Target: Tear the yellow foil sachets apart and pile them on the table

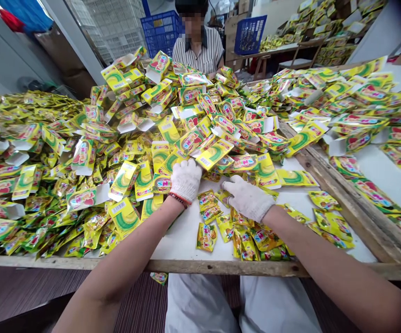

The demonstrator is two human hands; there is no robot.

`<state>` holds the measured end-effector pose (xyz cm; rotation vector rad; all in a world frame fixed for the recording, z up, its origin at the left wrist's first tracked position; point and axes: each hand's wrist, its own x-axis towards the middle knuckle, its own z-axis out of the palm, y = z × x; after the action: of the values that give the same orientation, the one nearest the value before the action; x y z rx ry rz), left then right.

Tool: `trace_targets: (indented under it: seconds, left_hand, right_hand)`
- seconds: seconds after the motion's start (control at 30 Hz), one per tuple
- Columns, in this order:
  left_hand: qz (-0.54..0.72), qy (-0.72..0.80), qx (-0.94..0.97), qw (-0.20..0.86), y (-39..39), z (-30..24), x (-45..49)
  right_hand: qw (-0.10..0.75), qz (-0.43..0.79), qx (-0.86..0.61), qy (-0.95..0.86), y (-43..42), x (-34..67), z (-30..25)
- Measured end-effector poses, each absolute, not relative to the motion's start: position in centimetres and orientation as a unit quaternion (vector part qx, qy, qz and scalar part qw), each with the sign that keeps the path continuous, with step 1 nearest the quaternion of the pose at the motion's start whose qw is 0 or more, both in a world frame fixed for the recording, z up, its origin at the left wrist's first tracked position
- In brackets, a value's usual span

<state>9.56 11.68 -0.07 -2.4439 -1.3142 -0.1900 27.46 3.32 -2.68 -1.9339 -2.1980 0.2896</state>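
Both my hands wear white knit gloves. My left hand (185, 179) is closed round one end of a yellow and green carton (215, 154), holding it at the edge of the big heap of cartons (141, 120). My right hand (247, 199) lies palm down with its fingers stretched out over small yellow sachets (242, 236) on the white table (183, 236), touching them. More loose sachets (206, 237) lie between my arms.
A wooden rail (328, 173) parts my table from a second table on the right, also strewn with cartons and sachets. Another person (197, 44) sits behind the heap. Blue crates (160, 30) and stacked goods stand at the back. One sachet (159, 277) lies below the table's front edge.
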Motion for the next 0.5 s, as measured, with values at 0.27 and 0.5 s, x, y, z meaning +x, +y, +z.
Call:
trace_targets:
  seconds: [0.27, 0.5]
  left_hand:
    - [-0.219, -0.460, -0.860, -0.039, 10.1, 0.9, 6.6]
    - [-0.342, -0.467, -0.685, -0.442, 7.3, -0.6, 7.7]
  right_hand:
    - [0.141, 0.213, -0.679, -0.688, 3.4, 28.1, -2.0]
    - [0.272, 0.340, -0.651, -0.622, 2.4, 28.6, -0.1]
